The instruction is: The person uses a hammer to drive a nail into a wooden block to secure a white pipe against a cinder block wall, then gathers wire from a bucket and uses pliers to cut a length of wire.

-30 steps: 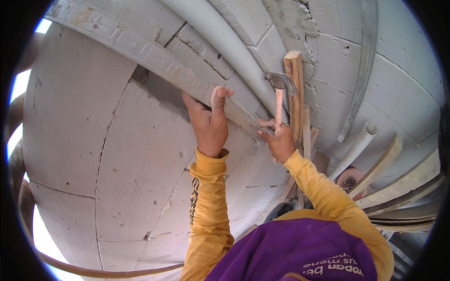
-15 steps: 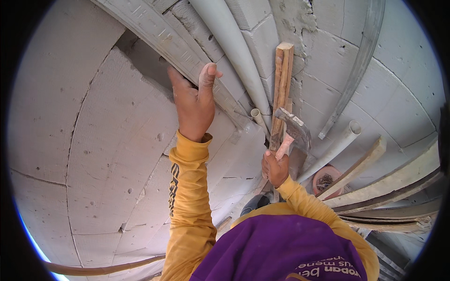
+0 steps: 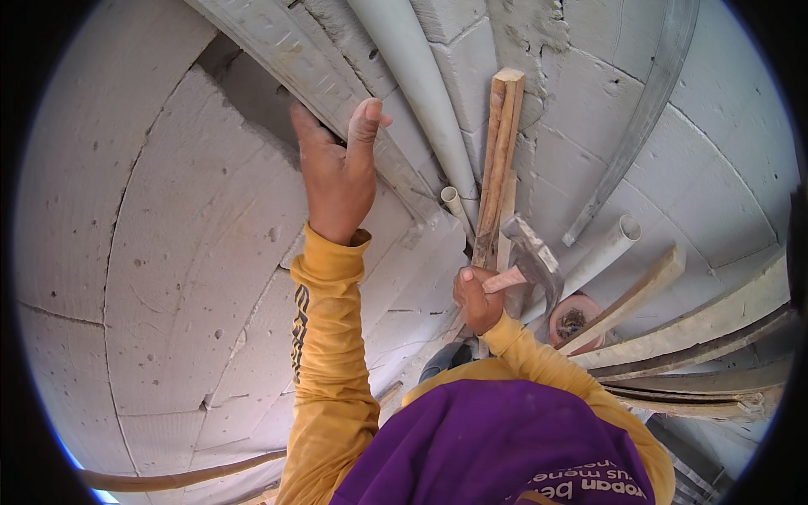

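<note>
My left hand (image 3: 338,189) is up at a long pale metal channel (image 3: 295,63) that slants across the block wall. Its thumb lies over the front of the channel, while the fingers reach behind the edge into a dark recess (image 3: 252,88) and are partly hidden. Lower and to the right, my right hand (image 3: 480,300) is closed round the pinkish handle of a hammer (image 3: 537,257). The worn metal head points up and to the right. Just behind the hammer stands a wooden batten (image 3: 498,160).
Grey pipes, a large one (image 3: 417,93) and a shorter one (image 3: 602,252), lean by the wall. A pink bucket (image 3: 575,320) holds what look like nails. Several planks (image 3: 699,316) lie at right. Another metal strip (image 3: 635,126) stands against the blocks (image 3: 194,244).
The hammer has swung, its head now tipping further right and down with the handle more level. My left hand keeps its place on the channel; the whole view has shifted slightly.
</note>
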Tool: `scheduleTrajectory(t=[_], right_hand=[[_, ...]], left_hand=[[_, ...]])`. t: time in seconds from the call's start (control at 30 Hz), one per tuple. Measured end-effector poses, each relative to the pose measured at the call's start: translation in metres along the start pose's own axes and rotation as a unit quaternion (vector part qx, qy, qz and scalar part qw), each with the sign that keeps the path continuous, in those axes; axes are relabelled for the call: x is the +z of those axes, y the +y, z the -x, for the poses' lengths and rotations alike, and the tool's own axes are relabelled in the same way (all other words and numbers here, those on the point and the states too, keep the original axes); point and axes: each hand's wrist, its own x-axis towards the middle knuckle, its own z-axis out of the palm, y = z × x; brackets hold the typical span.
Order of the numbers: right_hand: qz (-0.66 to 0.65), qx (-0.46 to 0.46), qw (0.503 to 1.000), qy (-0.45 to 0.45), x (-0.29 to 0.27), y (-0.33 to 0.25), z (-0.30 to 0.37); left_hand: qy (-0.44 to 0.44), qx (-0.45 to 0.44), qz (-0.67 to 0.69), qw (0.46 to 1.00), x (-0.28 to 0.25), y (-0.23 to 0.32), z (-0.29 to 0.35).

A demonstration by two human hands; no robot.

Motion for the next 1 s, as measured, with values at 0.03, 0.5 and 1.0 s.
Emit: scheduleTrajectory(t=[0.03,0.5,1.0], right_hand=[[-0.065,-0.036,0.997,0.006,0.005,-0.006,-0.001],[0.116,0.013,0.993,-0.002,-0.01,0.015,-0.02],[0.242,0.02,0.97,-0.014,-0.008,0.002,-0.03]], left_hand=[[-0.004,0.007,-0.01,1.0,0.0,0.002,-0.001],[0.014,-0.035,0.042,0.998,0.008,0.008,-0.002],[0.008,-0.033,0.047,0.998,0.002,0.004,-0.001]])
